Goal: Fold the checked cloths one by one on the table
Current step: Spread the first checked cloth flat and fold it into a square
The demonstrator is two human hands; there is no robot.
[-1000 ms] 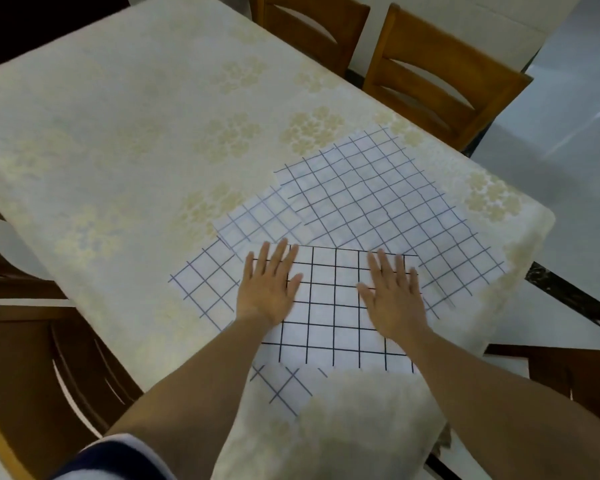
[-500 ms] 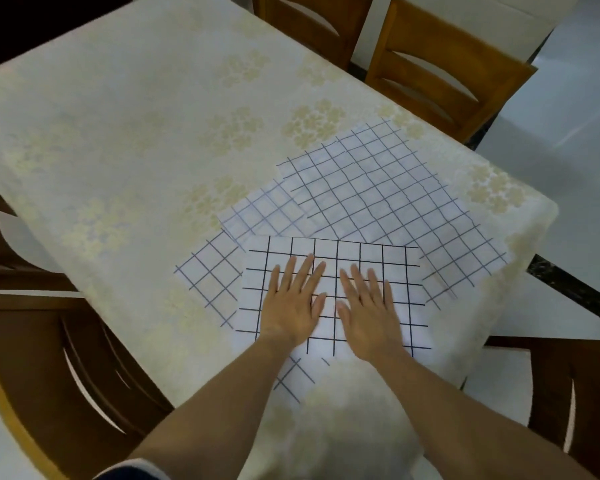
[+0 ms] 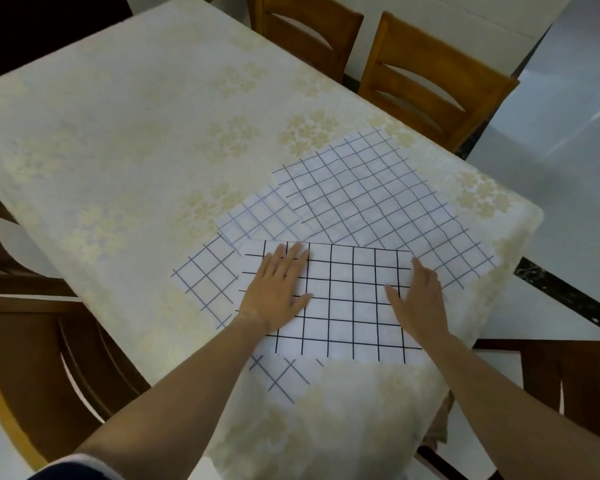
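Observation:
A folded white cloth with a black check lies flat at the table's near edge, on top of the others. My left hand presses flat on its left part, fingers straight. My right hand lies flat on its right part, fingertips near the right edge. Under it a cloth with a wide check sticks out to the left and over the near edge. A larger fine-checked cloth spreads out behind, with another checked layer showing at its left.
The table wears a cream floral tablecloth that hangs over the near corner. Two wooden chairs stand at the far side, one chair at the left and another at the right. Pale floor lies to the right.
My hands, close together at the cloth's middle half a second ago, have slid apart, the left toward the left edge and the right toward the right edge.

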